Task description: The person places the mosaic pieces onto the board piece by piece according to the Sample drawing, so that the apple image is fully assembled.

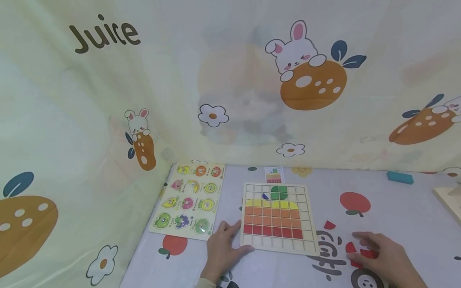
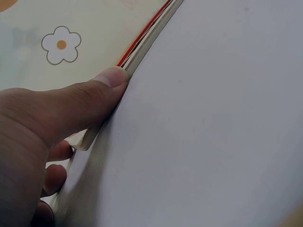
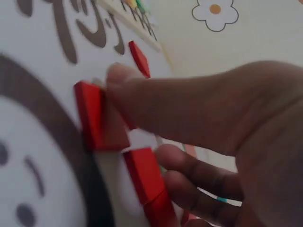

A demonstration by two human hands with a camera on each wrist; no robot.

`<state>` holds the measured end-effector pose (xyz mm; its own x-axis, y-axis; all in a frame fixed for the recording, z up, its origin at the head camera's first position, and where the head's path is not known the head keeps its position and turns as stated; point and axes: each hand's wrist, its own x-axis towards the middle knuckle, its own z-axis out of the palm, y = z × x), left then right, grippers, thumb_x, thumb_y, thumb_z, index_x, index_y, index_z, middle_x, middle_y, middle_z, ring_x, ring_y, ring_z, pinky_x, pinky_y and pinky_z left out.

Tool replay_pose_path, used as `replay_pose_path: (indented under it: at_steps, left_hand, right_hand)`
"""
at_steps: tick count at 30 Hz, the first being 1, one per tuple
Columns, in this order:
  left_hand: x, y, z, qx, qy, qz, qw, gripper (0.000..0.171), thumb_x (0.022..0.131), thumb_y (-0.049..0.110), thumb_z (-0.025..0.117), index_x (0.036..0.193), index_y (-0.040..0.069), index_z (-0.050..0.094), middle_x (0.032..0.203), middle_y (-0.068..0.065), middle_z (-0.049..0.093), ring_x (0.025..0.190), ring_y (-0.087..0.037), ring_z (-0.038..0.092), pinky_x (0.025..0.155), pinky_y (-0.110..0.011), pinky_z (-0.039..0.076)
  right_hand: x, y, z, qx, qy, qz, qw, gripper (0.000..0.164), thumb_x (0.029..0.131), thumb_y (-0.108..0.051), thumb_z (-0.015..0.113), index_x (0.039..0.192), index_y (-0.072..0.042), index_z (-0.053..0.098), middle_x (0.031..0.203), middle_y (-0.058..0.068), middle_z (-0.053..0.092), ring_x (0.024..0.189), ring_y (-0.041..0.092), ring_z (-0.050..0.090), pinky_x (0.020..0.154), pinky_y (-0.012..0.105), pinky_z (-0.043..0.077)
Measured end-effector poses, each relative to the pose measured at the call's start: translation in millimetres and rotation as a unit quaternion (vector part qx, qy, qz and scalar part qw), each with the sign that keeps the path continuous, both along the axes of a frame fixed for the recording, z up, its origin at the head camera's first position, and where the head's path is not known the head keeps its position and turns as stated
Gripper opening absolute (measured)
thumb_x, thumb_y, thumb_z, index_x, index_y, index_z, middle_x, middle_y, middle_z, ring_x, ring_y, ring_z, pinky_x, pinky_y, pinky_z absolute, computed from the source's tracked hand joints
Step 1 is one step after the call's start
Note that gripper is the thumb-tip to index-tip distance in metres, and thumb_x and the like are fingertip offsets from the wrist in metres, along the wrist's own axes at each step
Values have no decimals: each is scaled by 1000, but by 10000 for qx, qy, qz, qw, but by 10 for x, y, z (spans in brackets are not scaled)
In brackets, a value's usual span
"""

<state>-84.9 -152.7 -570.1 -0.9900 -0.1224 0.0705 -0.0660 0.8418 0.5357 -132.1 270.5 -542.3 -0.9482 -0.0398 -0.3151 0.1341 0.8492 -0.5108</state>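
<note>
A wooden grid board carries rows of red, orange and yellow tiles with a green shape and a small blue tile above. My left hand holds the board's near left corner, thumb along the front edge and fingers at the side. Over a loose group of red tiles hovers my right hand, its thumb apart from its fingers. In the right wrist view, the thumb is right at one red tile, and fingertips lie beside another red tile. One rounded red tile lies nearer the board.
Left of the board lies a fruit puzzle board. A small pattern card sits behind the grid. At the far right are a teal block and the edge of a wooden tray. Printed fabric walls rise behind and left.
</note>
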Motion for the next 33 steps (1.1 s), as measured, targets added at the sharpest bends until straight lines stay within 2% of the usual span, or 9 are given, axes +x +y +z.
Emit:
replay_pose_path:
  at_steps: [4, 7, 11, 14, 19, 23, 26, 30, 33]
  left_hand:
    - [0, 8, -5, 1, -51, 65, 10000, 87, 69, 67, 91, 143, 27, 69, 85, 10, 41, 73, -5, 34, 62, -21, 30]
    - [0, 6, -5, 7, -28, 38, 10000, 87, 69, 67, 91, 143, 27, 68, 86, 10, 42, 73, -5, 34, 62, -21, 30]
    - [2, 1, -3, -24, 7, 29, 10000, 87, 69, 67, 90, 144, 27, 68, 86, 10, 41, 72, -5, 34, 61, -21, 30]
    - [4, -1, -6, -39, 25, 20, 10000, 87, 70, 67, 91, 144, 27, 68, 86, 10, 41, 72, -5, 34, 61, -20, 30]
    - [5, 8, -14, -36, 34, 18, 10000, 87, 70, 67, 91, 144, 27, 68, 85, 11, 41, 71, -4, 34, 60, -20, 30]
    - [6, 8, -11, 42, -16, 49, 10000, 87, 69, 67, 91, 143, 28, 68, 85, 11, 40, 72, -4, 33, 61, -20, 29]
    - [5, 4, -14, 78, -36, 36, 10000, 87, 69, 68, 91, 143, 28, 68, 86, 11, 40, 72, -5, 33, 61, -20, 29]
    - [5, -6, -13, 99, -36, 15, 9999, 88, 68, 68, 90, 143, 28, 69, 86, 11, 40, 72, -5, 33, 62, -20, 28]
    - [6, -18, -6, 124, -33, -25, 9999, 88, 69, 68, 90, 144, 27, 68, 86, 10, 40, 73, -5, 33, 62, -21, 28]
  right_hand:
    - [54, 8, -39, -170, 86, -91, 9998, 80, 77, -49, 93, 133, 1, 68, 113, 25, 71, 91, 29, 66, 78, 45, 64]
    - [58, -47, -77, -166, 498, -256, 9983, 66, 82, -43, 92, 129, 0, 72, 105, 18, 75, 85, 23, 64, 71, 36, 61]
    - [38, -156, -120, -206, 881, -439, 9949, 56, 85, -35, 90, 127, -2, 73, 95, 10, 76, 79, 19, 60, 63, 24, 52]
    - [5, -217, -137, -244, 890, -416, 9949, 52, 88, -32, 88, 128, -3, 72, 89, 5, 72, 76, 18, 59, 60, 22, 49]
    - [-48, -275, -111, -132, 744, -223, 9969, 50, 92, -28, 84, 134, -5, 70, 91, 4, 70, 79, 19, 59, 66, 28, 50]
    - [-50, -284, -82, -140, 552, -87, 9983, 58, 92, -34, 83, 140, -6, 67, 95, 4, 69, 83, 20, 59, 72, 34, 55]
    - [-24, -254, -67, -184, 369, -71, 9991, 78, 85, -47, 88, 145, -5, 62, 102, 7, 70, 87, 21, 59, 75, 37, 59]
    - [15, -178, -46, -43, 315, -105, 9994, 100, 74, -59, 92, 148, -1, 58, 113, 20, 67, 93, 28, 58, 77, 42, 62]
    - [24, -91, -33, 262, 453, -71, 9986, 102, 71, -61, 93, 144, 2, 60, 121, 32, 61, 98, 39, 56, 81, 53, 62]
